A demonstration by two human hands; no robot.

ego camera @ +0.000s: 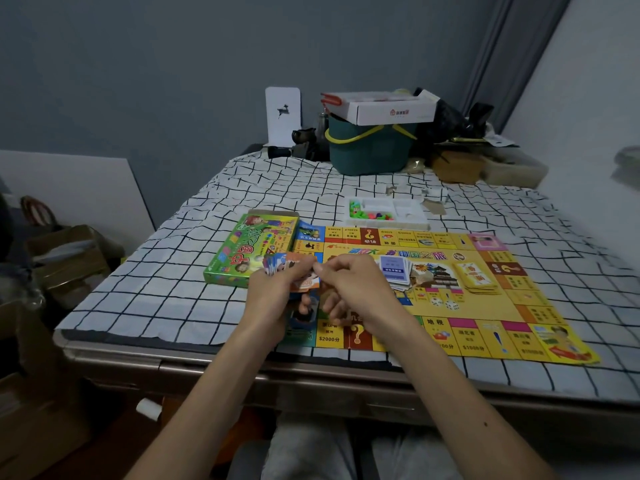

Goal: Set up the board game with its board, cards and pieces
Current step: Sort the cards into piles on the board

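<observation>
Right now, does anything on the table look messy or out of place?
The blue card pile on the board is splayed, not squared like the yellow pile. Loose cardboard scraps lie beside the tray.

A room at home. A checked cloth (242,188) covers the table (207,362). Cardboard boxes (65,258) sit left of it, and a curtain (512,57) hangs behind.

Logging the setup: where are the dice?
In the head view, the dice lie on the board, right of the right hand, below the blue cards.
</observation>
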